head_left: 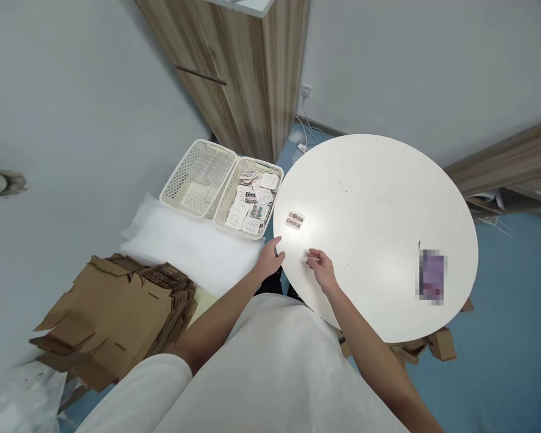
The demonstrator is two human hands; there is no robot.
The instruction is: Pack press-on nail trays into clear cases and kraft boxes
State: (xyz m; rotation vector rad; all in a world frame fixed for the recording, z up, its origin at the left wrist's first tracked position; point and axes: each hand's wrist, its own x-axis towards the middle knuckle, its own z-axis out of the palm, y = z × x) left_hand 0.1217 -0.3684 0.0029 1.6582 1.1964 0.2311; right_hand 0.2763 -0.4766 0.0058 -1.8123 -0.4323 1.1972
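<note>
A small pale card (pixel 294 220) with two rows of shiny reddish-brown oval pieces, like a set of press-on nails, lies flat near the left edge of the round white table (pixel 379 198). Just below it, at the table's rim, is my left hand (pixel 268 260), thumb and index finger spread apart and nothing between them. My right hand (pixel 323 270) hovers over the tabletop to the lower right of the card. Its fingers are loosely bent with gaps between them, and no object shows in it. Neither hand touches the card.
Left of the table, one white basket (pixel 219 221) holds many similar cards; another basket (pixel 165 195) holds clear plastic pieces. White foam sheeting (pixel 184 240) and stacked flattened cardboard boxes (pixel 112 313) lie nearer. A blurred purple item (pixel 433 275) rests at the table's right. A wooden cabinet (pixel 247 78) stands behind.
</note>
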